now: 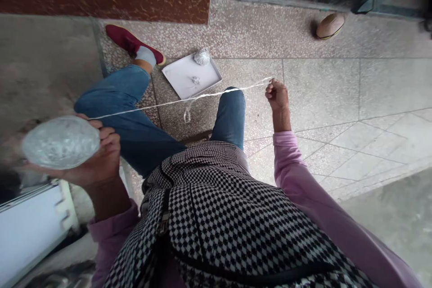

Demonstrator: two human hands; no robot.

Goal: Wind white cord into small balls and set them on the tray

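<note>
My left hand [103, 162] is wrapped round a translucent, whitish oval ball [62, 141] with a glossy, crinkled surface. From beside this ball, a thin white string [209, 95] stretches across my knees to the right. My right hand [278, 95] is closed in a pinch on the string's other end, out past my right knee. The string looks taut, and near my right hand it seems doubled. A small white loop [187, 114] hangs below its middle. Part of the left fingers is hidden behind the ball.
On the speckled floor lies a shallow white box tray [177, 72] holding a crumpled translucent ball [201, 56] and a smaller clear scrap [195, 81]. A white panel-like object [30, 229] stands at lower left. A tan rounded object [330, 26] lies near the dark doorway.
</note>
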